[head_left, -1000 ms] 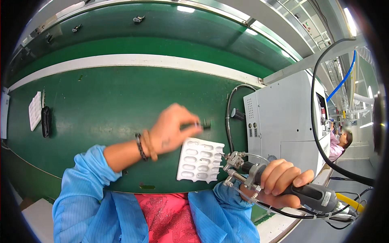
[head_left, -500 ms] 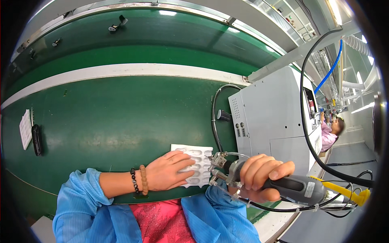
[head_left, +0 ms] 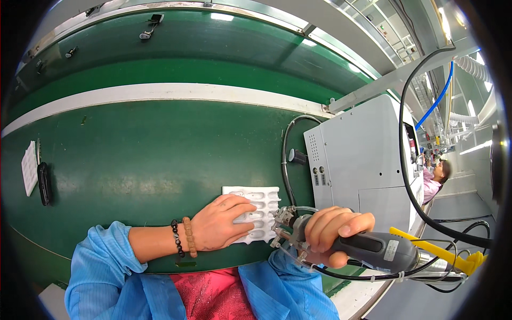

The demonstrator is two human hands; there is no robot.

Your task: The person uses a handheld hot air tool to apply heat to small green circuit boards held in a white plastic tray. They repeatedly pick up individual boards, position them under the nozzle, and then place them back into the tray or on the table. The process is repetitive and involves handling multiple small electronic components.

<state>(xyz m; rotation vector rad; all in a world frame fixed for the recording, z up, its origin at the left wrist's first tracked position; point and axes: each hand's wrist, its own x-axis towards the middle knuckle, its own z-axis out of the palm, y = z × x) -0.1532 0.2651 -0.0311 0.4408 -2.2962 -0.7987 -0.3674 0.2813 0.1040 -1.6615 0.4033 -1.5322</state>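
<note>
My left hand point(head_left: 220, 224) lies over a white moulded tray point(head_left: 262, 207) with rows of oval hollows, near the table's front edge. Its fingers are apart and reach across the hollows; the palm side is hidden. On the right, my right hand point(head_left: 336, 230) is wrapped round a dark grey powered screwdriver point(head_left: 381, 252), held almost level. A metal head point(head_left: 284, 220) with thin clear tubes sits at the screwdriver's front, pointing at the tray's right edge. Whether its tip touches anything there is too small to tell.
A grey machine box point(head_left: 352, 154) stands to the right, a dark cylinder point(head_left: 296, 156) beside it. Black cables loop around the screwdriver. Far left lie another white tray point(head_left: 30, 168) and a black case point(head_left: 44, 184). Small devices point(head_left: 152, 26) lie on the green belt behind a white rail point(head_left: 176, 92).
My right hand and the screwdriver have shifted slightly left, bringing the metal head closer in over the tray's right edge. My left hand stays on the tray. The whole view has tilted a little.
</note>
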